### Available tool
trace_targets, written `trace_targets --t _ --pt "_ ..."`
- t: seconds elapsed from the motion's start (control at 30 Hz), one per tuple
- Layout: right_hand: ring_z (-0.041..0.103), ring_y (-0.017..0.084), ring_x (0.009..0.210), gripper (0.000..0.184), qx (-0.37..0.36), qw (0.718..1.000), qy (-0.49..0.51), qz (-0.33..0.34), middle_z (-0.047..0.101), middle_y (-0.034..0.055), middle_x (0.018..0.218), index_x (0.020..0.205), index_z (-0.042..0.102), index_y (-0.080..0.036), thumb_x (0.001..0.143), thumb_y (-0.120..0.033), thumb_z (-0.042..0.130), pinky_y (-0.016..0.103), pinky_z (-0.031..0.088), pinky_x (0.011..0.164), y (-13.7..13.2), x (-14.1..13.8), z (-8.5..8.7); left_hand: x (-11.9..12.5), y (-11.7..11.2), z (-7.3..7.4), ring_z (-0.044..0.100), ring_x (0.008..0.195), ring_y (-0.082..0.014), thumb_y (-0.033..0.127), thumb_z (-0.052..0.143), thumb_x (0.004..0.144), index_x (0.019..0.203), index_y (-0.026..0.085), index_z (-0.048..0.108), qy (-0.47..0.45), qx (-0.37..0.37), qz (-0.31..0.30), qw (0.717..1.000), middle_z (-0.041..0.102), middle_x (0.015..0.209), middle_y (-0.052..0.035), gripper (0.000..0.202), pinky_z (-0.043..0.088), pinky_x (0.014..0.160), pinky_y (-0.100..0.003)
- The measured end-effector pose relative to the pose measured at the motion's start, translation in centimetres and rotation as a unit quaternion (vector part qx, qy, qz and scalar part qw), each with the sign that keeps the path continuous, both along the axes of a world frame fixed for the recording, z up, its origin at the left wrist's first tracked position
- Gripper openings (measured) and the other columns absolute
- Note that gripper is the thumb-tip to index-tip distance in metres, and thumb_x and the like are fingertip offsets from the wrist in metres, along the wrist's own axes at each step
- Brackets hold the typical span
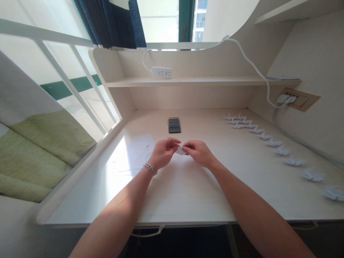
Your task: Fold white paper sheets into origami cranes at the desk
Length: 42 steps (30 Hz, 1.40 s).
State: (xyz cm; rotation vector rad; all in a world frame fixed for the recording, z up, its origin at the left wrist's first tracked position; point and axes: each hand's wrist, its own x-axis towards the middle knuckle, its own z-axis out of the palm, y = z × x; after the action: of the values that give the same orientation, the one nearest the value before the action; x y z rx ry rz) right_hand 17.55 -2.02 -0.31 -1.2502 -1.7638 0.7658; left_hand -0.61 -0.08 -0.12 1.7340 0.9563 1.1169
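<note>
My left hand (pixel 163 152) and my right hand (pixel 198 152) meet above the middle of the white desk (pixel 188 186). Between their fingertips they pinch a small folded piece of white paper (pixel 180 151). Both hands are closed on it, and the fingers hide most of the paper. The left wrist wears a silver chain bracelet and one left finger carries a ring. Loose white paper sheets (pixel 134 154) lie flat on the desk just left of my left hand.
A row of several folded white paper cranes (pixel 279 150) runs along the desk's right side. A dark phone (pixel 174 125) lies behind the hands. A power strip (pixel 161 72) sits on the shelf, with a wall socket (pixel 291 98) at right. A bed with a green blanket (pixel 40 143) lies left.
</note>
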Motion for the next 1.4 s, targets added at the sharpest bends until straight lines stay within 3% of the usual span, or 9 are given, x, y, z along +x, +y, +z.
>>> trace_targets --t 0.1,0.3,0.47,0.83,1.03,1.13,1.2,1.4 --pt "0.06 0.016 0.068 0.015 0.007 1.0 -0.009 -0.005 0.069 0.0021 0.071 0.074 0.068 -0.019 0.08 -0.028 0.057 0.027 0.044 0.064 0.0 0.2 0.2 -0.2 0.0 0.1 0.071 0.084 -0.0206 0.023 0.062 0.08 0.109 0.015 0.066 0.031 0.013 -0.001 0.999 0.076 0.092 -0.0098 0.03 0.054 0.082 -0.035" --pt "0.062 0.017 0.072 0.014 0.037 0.999 -0.036 -0.013 0.071 0.0031 0.077 0.076 0.069 -0.02 0.081 -0.027 0.058 0.028 0.043 0.066 -0.2 0.1 0.2 0.1 -0.6 0.5 0.068 0.075 -0.0201 0.033 0.063 0.081 0.081 0.02 0.072 0.163 0.059 0.034 0.984 0.075 0.081 -0.0048 0.016 0.051 0.071 -0.03" --pt "0.059 0.015 0.068 0.014 0.038 0.996 -0.077 0.011 0.071 0.0022 0.073 0.075 0.07 -0.019 0.08 -0.025 0.058 0.026 0.041 0.064 -0.5 0.1 0.4 0.2 -0.8 0.6 0.066 0.074 -0.0193 0.029 0.061 0.081 0.079 0.021 0.072 0.212 0.087 0.033 0.973 0.074 0.079 -0.0037 0.014 0.048 0.071 -0.029" --pt "0.055 0.013 0.06 0.018 0.03 0.992 -0.119 0.021 0.067 -0.0002 0.066 0.073 0.071 -0.02 0.079 -0.024 0.055 0.025 0.037 0.057 0.0 1.4 0.7 -0.4 -0.5 1.3 0.062 0.065 -0.0175 0.029 0.062 0.076 0.072 0.021 0.071 0.206 0.053 0.043 0.976 0.07 0.068 -0.0024 0.013 0.044 0.062 -0.028" --pt "0.062 0.016 0.07 0.015 0.026 0.996 -0.082 -0.008 0.072 0.0026 0.077 0.081 0.07 -0.02 0.081 -0.028 0.057 0.027 0.043 0.065 0.3 2.0 0.5 -1.0 0.1 1.0 0.06 0.063 -0.017 0.029 0.061 0.076 0.071 0.02 0.07 0.196 0.032 0.059 0.978 0.068 0.065 -0.0018 0.015 0.043 0.061 -0.028" --pt "0.064 0.017 0.076 0.019 0.024 0.998 -0.047 0.02 0.073 0.0042 0.086 0.092 0.069 -0.02 0.083 -0.034 0.06 0.028 0.046 0.071 0.2 1.6 0.2 -1.0 0.1 0.9 0.061 0.063 -0.0169 0.03 0.061 0.077 0.071 0.019 0.07 0.183 0.012 0.041 0.982 0.068 0.063 -0.0018 0.015 0.044 0.061 -0.027" --pt "0.063 0.017 0.075 0.017 0.031 0.996 -0.067 0.051 0.072 0.0038 0.083 0.085 0.069 -0.02 0.084 -0.032 0.058 0.028 0.045 0.069 0.1 1.1 -0.1 -0.8 -0.1 0.8 0.062 0.065 -0.0172 0.03 0.061 0.077 0.072 0.019 0.07 0.176 0.006 0.027 0.984 0.068 0.065 -0.0023 0.014 0.045 0.062 -0.027" --pt "0.057 0.014 0.066 0.016 0.027 0.992 -0.106 0.064 0.068 0.0017 0.072 0.076 0.069 -0.019 0.083 -0.027 0.056 0.026 0.039 0.062 -0.1 0.6 -0.3 -0.5 -0.6 0.8 0.063 0.069 -0.0174 0.03 0.064 0.077 0.076 0.02 0.071 0.203 0.033 -0.017 0.979 0.072 0.074 -0.0035 0.013 0.045 0.064 -0.027"
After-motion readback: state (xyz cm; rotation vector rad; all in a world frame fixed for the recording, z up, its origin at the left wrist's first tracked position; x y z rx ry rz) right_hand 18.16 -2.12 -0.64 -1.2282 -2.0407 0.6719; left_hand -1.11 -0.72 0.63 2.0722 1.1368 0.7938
